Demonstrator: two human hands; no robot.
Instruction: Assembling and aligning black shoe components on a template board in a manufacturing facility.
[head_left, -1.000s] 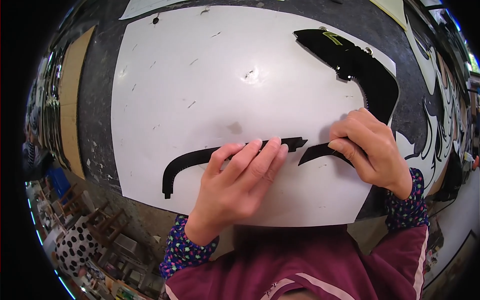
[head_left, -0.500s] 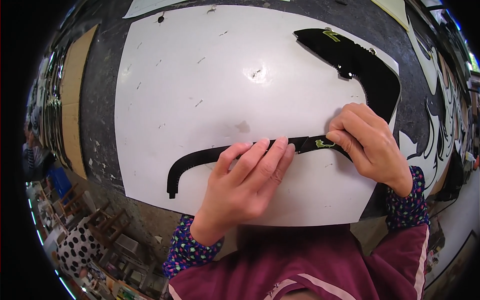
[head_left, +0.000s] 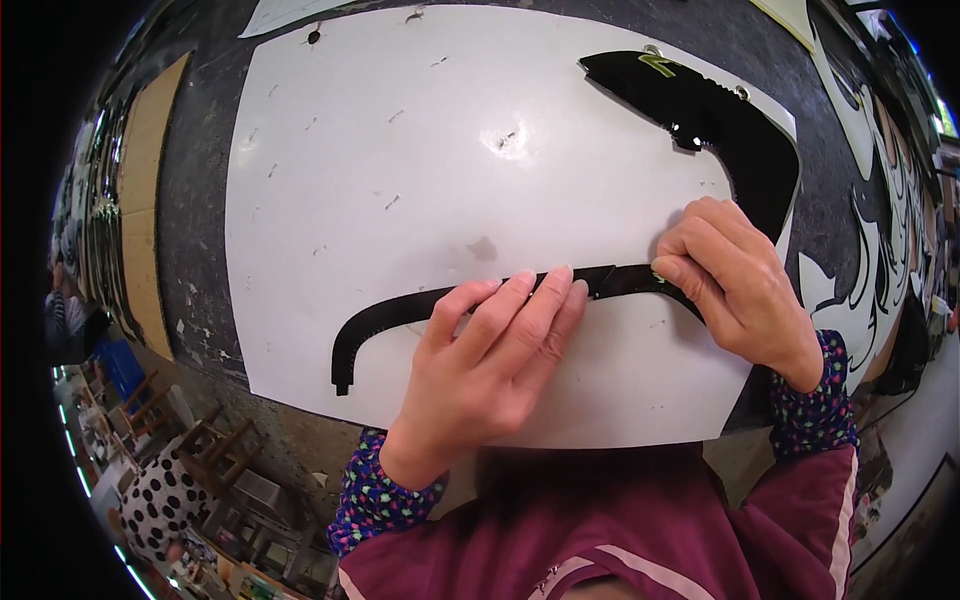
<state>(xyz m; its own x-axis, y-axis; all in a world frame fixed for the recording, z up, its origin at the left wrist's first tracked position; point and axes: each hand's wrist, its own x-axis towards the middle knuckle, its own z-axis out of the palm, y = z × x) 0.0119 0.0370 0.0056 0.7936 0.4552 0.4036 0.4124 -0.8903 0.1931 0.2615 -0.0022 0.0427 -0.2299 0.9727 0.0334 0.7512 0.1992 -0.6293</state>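
Observation:
A narrow black curved strip (head_left: 395, 308) lies on a large white sheet (head_left: 340, 200), its left end bending toward me. My left hand (head_left: 490, 370) rests across this strip, fingers outstretched and fingertips pressing it down. To the right, a wider black curved piece (head_left: 765, 160) sweeps round the sheet's right side, with a pointed far end and a yellow-green mark near it. The two black parts meet at a seam just right of my left fingertips. My right hand (head_left: 735, 285) is closed over the wider piece near this seam, thumb and bent fingers pinching it and hiding part of it.
The sheet lies on a dark worn table (head_left: 205, 210). A brown cardboard strip (head_left: 150, 200) and a stack of shiny thin pieces are at left; white curved cut-outs (head_left: 865, 240) are at right. Wooden stools (head_left: 215, 450) and a person in spotted clothing (head_left: 165, 505) are lower left.
The joined end by my right thumb has shifted slightly away from me. The yellow-green patch there has shrunk to a speck. Both hands keep nearly the same places.

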